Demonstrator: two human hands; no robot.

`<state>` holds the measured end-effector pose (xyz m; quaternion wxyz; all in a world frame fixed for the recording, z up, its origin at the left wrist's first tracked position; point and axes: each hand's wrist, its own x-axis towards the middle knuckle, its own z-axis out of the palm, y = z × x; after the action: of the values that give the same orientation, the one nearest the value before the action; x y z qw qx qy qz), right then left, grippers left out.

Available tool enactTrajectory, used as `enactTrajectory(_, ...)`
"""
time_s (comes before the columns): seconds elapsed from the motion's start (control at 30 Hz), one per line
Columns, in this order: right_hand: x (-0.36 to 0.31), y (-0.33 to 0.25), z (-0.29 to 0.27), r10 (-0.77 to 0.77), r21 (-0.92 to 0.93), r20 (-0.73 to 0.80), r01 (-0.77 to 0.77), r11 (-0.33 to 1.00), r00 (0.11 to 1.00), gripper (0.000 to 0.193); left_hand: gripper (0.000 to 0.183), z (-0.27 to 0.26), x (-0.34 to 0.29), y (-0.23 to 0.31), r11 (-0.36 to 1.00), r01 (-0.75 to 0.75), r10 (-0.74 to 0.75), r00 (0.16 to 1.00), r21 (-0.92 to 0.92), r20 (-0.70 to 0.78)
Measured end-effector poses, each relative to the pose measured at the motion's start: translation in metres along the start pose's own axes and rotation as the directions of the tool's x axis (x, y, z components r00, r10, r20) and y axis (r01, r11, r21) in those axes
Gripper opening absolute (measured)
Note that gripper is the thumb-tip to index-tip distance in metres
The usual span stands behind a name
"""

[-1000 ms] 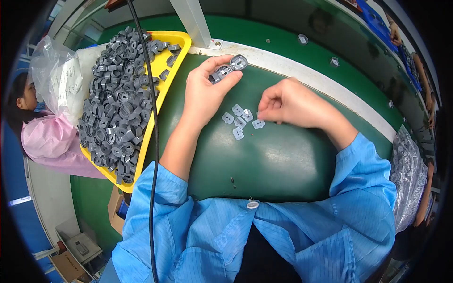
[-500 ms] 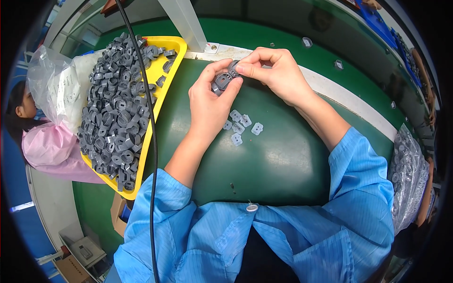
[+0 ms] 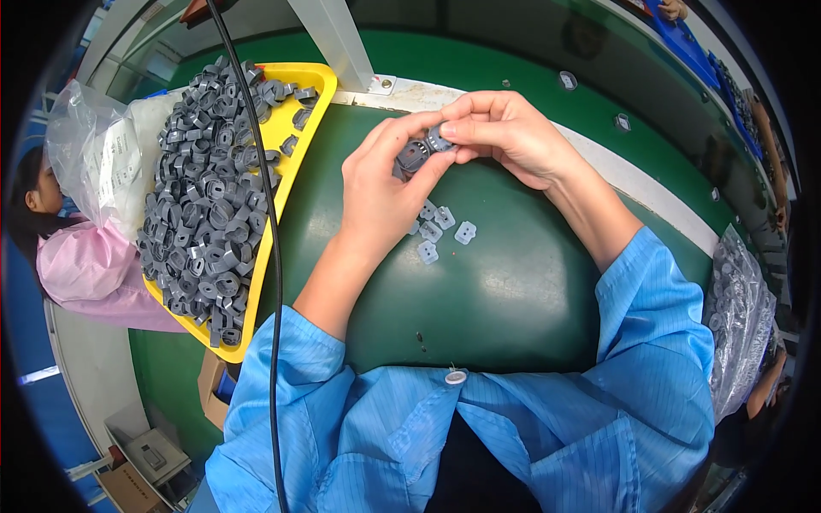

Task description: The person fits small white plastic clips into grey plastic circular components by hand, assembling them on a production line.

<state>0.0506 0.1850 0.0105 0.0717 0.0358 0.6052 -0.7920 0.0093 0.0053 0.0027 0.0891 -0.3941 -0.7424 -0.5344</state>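
Note:
My left hand (image 3: 380,175) is closed around several grey plastic housings (image 3: 412,156), held above the green mat. Fingers of my right hand (image 3: 505,132) pinch another grey plastic housing (image 3: 440,137) at the end of that group, and both hands meet there. Part of what lies in the left palm is hidden by the fingers. Below the hands, several small pale translucent plates (image 3: 444,217) lie loose on the green mat (image 3: 479,299).
At left a yellow tray (image 3: 299,184) holds a heap of grey housings (image 3: 209,197). A black cable (image 3: 275,282) hangs across it. Beside it are a clear plastic bag (image 3: 111,162) and a person in pink (image 3: 94,265). A filled bag (image 3: 737,325) stands at right.
Both hands have shifted slightly to the right with the grey housings. The left fingers have come further over the pieces, and the right hand has turned a little.

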Motion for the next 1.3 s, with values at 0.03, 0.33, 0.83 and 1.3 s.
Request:
enactTrajectory(0.03, 0.0, 0.001, -0.001, 0.03, 0.074, 0.015, -0.031, 0.997, 0.999, 0.017, 0.034, -0.001, 0.001, 0.0, 0.996, -0.084, 0.083, 0.996, 0.042, 0.013)
enactTrajectory(0.33, -0.014, 0.003, 0.025, -0.507, -0.527, -0.159, 0.361, 0.77, 0.847, 0.01, 0.033, 0.001, -0.002, 0.002, 0.992, -0.091, 0.103, 0.982, 0.082, -0.159)
enactTrajectory(0.83, -0.006, 0.0, -0.002, -0.065, 0.007, 0.052, 0.065, 0.998, 0.997, 0.014, 0.034, 0.006, 0.002, 0.002, 0.974, -0.215, 0.219, 0.974, 0.076, -0.051)
enactTrajectory(1.3, -0.011, -0.017, -0.012, 0.151, -0.199, 0.202, -0.111, 0.974, 0.968, 0.019, 0.037, -0.012, 0.005, -0.003, 0.982, -0.188, 0.183, 0.948, -0.005, 0.259)
